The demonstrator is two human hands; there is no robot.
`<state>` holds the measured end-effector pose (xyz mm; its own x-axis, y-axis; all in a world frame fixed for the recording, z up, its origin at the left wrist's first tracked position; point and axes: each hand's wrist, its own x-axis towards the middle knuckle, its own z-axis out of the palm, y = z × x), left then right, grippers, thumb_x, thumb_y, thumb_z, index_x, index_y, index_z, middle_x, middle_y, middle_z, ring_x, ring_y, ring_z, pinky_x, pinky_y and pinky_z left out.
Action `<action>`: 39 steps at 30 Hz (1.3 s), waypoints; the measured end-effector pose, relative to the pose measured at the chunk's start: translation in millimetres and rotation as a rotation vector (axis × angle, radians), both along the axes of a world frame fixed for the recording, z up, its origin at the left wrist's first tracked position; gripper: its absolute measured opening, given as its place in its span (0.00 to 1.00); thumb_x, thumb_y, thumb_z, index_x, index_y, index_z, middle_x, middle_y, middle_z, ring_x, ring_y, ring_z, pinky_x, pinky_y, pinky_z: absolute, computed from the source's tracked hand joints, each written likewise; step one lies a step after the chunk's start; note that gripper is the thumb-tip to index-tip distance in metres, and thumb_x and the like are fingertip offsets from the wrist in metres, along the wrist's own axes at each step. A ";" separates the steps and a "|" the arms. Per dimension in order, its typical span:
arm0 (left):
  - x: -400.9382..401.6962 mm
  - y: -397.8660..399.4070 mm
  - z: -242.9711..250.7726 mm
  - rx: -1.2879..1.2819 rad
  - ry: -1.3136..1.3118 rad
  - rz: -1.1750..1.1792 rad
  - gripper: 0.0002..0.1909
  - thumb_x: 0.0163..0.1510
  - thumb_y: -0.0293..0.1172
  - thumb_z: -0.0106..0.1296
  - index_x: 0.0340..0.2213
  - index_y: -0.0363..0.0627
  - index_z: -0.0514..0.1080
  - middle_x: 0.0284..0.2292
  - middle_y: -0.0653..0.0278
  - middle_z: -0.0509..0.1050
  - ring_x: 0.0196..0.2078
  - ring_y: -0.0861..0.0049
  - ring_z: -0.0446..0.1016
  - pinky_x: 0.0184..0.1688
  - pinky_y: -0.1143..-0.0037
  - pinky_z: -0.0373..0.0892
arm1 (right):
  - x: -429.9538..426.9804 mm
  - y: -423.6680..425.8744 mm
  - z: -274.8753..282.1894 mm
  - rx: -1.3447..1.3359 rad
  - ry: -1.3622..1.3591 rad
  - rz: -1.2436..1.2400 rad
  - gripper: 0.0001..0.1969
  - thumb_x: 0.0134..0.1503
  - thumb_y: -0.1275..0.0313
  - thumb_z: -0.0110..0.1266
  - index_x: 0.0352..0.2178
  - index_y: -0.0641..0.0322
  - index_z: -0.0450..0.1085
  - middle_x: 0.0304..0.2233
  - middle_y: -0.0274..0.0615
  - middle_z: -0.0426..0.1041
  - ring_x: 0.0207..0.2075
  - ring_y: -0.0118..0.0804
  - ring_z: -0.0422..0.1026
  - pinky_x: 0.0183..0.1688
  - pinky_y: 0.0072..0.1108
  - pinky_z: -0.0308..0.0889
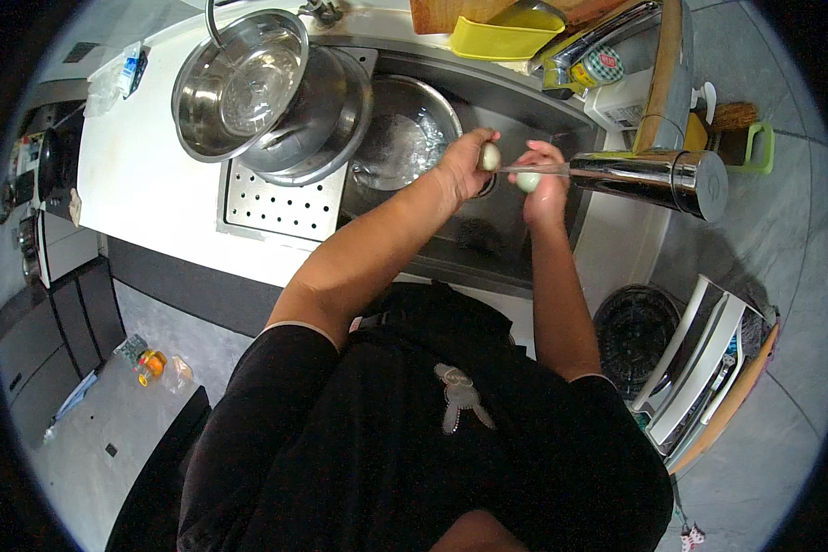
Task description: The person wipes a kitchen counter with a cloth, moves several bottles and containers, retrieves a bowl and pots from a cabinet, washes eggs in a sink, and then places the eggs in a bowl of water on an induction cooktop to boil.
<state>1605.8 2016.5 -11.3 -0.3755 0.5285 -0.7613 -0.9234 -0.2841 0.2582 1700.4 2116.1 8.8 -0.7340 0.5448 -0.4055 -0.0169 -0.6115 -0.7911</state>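
Note:
Over the sink (483,234), my left hand (466,165) holds a pale, round egg-like thing (488,157) between its fingers. My right hand (545,186) is shut on another pale, smooth egg-like thing (528,181), a short way to the right. Water runs from the chrome faucet (635,179) onto or beside my right hand. Behind my left forearm, a steel bowl (403,183) with water stands in the sink. The exact kind of the two pale things cannot be told.
Stacked steel bowls (241,90) stand at the left over a perforated steel drainboard (283,207). A yellow caddy (504,40), a jar with a checkered lid (602,65) and a white bottle (617,103) line the back right. A black basin (635,331) sits low at the right.

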 end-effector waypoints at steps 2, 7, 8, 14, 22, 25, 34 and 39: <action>4.2 -0.7 5.8 0.055 0.035 -0.063 0.13 0.58 0.40 0.38 0.30 0.44 0.67 0.27 0.62 0.68 0.29 0.71 0.68 0.36 0.72 0.68 | 1.5 -26.6 23.0 0.499 -0.270 0.330 0.20 0.53 0.65 0.49 0.46 0.62 0.63 0.31 0.40 0.70 0.29 0.40 0.70 0.37 0.32 0.65; 55.2 8.5 11.6 0.074 0.602 -0.043 0.20 0.61 0.42 0.31 0.42 0.39 0.66 0.40 0.56 0.69 0.42 0.70 0.67 0.47 0.72 0.63 | 2.3 -10.4 -16.6 1.119 -0.599 0.338 0.20 0.56 0.59 0.44 0.41 0.68 0.64 0.32 0.54 0.70 0.35 0.46 0.70 0.39 0.32 0.64; 61.4 8.6 4.2 -0.075 0.854 -0.074 0.20 0.60 0.40 0.33 0.46 0.37 0.62 0.42 0.56 0.68 0.44 0.72 0.65 0.50 0.72 0.61 | 2.3 -5.4 -25.3 1.024 -0.676 0.332 0.20 0.56 0.59 0.44 0.39 0.68 0.65 0.32 0.53 0.70 0.35 0.45 0.70 0.39 0.31 0.64; 48.9 -11.9 17.0 -0.281 1.536 -0.326 0.22 0.53 0.27 0.44 0.50 0.42 0.56 0.44 0.49 0.65 0.47 0.61 0.66 0.50 0.71 0.61 | -13.8 19.1 -33.0 0.382 -0.407 0.242 0.22 0.57 0.52 0.40 0.29 0.63 0.67 0.28 0.39 0.68 0.29 0.32 0.66 0.34 0.24 0.62; 30.7 -2.6 15.5 -0.419 1.189 -0.086 0.18 0.60 0.39 0.33 0.34 0.39 0.68 0.29 0.56 0.72 0.33 0.66 0.71 0.40 0.70 0.67 | -6.8 -27.4 8.4 0.911 -0.399 0.341 0.19 0.59 0.60 0.39 0.43 0.65 0.64 0.35 0.54 0.68 0.39 0.47 0.66 0.42 0.34 0.61; 19.5 7.8 25.6 -0.213 0.292 0.074 0.21 0.60 0.44 0.30 0.34 0.40 0.68 0.30 0.58 0.72 0.31 0.66 0.71 0.38 0.72 0.68 | -4.4 -39.1 23.9 1.349 -0.449 0.414 0.17 0.56 0.65 0.41 0.45 0.62 0.63 0.37 0.59 0.68 0.41 0.53 0.67 0.43 0.35 0.61; 41.9 -10.4 30.7 -0.426 1.062 -0.468 0.28 0.56 0.49 0.41 0.49 0.38 0.58 0.39 0.42 0.70 0.41 0.58 0.71 0.44 0.69 0.64 | -8.8 3.1 -20.9 0.962 -0.308 0.282 0.19 0.58 0.58 0.38 0.32 0.65 0.67 0.27 0.46 0.70 0.30 0.44 0.68 0.35 0.30 0.63; 44.3 -16.9 27.7 -0.238 1.093 -0.422 0.28 0.56 0.33 0.45 0.54 0.43 0.48 0.44 0.54 0.64 0.42 0.71 0.66 0.44 0.75 0.64 | -4.1 27.2 -63.5 0.569 -0.521 0.265 0.26 0.58 0.49 0.36 0.27 0.63 0.68 0.24 0.37 0.68 0.27 0.30 0.66 0.30 0.22 0.63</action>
